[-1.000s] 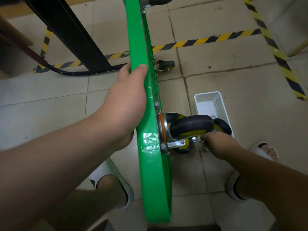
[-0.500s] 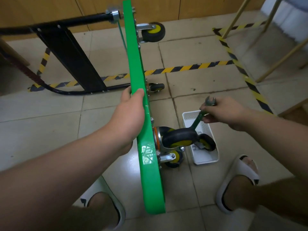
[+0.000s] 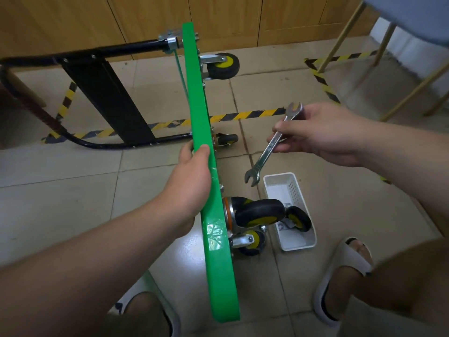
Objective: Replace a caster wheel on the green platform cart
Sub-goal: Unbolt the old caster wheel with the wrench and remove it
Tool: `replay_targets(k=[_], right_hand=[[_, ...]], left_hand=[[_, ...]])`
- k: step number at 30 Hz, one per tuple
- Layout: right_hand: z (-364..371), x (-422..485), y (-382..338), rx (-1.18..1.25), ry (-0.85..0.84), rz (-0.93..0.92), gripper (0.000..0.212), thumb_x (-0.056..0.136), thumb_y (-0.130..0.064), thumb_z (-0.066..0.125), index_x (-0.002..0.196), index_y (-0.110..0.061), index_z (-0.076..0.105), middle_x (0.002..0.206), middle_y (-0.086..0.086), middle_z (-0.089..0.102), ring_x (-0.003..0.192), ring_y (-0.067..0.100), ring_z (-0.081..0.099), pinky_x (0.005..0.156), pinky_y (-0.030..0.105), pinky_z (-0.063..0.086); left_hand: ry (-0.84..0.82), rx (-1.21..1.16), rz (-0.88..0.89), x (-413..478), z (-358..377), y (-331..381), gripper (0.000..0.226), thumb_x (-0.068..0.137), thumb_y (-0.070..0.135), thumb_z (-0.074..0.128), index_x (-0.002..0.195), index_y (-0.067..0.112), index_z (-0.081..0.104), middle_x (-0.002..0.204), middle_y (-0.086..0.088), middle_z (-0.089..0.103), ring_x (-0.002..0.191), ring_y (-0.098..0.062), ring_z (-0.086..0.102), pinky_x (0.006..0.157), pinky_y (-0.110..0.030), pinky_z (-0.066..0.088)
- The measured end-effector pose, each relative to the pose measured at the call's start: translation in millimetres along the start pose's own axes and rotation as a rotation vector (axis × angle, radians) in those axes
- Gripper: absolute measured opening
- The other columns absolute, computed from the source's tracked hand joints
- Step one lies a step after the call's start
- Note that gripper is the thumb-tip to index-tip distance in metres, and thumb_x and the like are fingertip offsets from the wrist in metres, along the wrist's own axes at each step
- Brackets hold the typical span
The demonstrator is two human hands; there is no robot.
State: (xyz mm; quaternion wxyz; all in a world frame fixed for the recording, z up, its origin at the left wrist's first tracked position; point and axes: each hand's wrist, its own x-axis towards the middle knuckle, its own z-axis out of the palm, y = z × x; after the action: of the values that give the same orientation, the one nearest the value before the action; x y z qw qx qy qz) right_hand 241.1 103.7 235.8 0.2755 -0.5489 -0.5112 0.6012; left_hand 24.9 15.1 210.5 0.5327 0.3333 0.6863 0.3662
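left hand wraps edge of green platform cart, centre frame, propping it on its side to expose the underside | right hand pinches wrench mid-shaft, right of centre; near caster wheel lower centre | white basket beside it, possibly holding a spare

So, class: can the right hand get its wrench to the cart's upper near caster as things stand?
Probably yes: the right hand holds the wrench in open air beyond the caster, nothing between them; the white basket sits beside, not across the way.
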Motion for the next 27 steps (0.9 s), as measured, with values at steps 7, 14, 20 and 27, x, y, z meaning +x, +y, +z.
replay_targets(k=[7, 14, 20, 27], right_hand=[[32, 7, -8, -0.009, -0.036, -0.037, 0.03, 0.095, -0.014, 0.066, 0.118, 0.006, 0.061, 0.106, 0.021, 0.071, 0.097, 0.029, 0.074, 0.075, 0.024, 0.062], [47, 32, 1, -0.119, -0.004, -0.004, 0.033, 0.095, -0.026, 0.068, 0.11, 0.004, 0.065, 0.094, 0.023, 0.074, 0.07, 0.021, 0.073, 0.061, 0.02, 0.06], [58, 50, 13, -0.159, 0.003, 0.066, 0.036, 0.097, -0.03, 0.065, 0.098, 0.005, 0.066, 0.084, 0.023, 0.072, 0.06, 0.017, 0.07, 0.054, 0.02, 0.058], [64, 65, 25, -0.074, -0.015, 0.192, 0.032, 0.096, -0.029, 0.067, 0.091, 0.003, 0.066, 0.064, 0.012, 0.072, 0.062, 0.02, 0.073, 0.059, 0.026, 0.062]], left_hand=[[-0.002, 0.009, 0.0, 4, -2, -1, 0.041, 0.104, 0.046, 0.032, 0.144, 0.046, 0.039, 0.118, 0.001, 0.066, 0.099, -0.031, 0.069, 0.087, -0.051, 0.058], [0.039, 0.014, -0.016, 6, 1, 2, 0.04, 0.105, 0.041, 0.035, 0.145, 0.045, 0.037, 0.119, 0.0, 0.064, 0.098, -0.028, 0.067, 0.086, -0.047, 0.057], [0.102, -0.016, -0.05, 13, 0, 10, 0.033, 0.104, 0.035, 0.041, 0.136, 0.037, 0.048, 0.113, -0.001, 0.065, 0.096, -0.025, 0.066, 0.078, -0.039, 0.056], [0.083, -0.019, -0.051, 17, 3, 12, 0.04, 0.098, 0.044, 0.04, 0.138, 0.043, 0.047, 0.116, -0.002, 0.067, 0.1, -0.028, 0.068, 0.091, -0.051, 0.055]])
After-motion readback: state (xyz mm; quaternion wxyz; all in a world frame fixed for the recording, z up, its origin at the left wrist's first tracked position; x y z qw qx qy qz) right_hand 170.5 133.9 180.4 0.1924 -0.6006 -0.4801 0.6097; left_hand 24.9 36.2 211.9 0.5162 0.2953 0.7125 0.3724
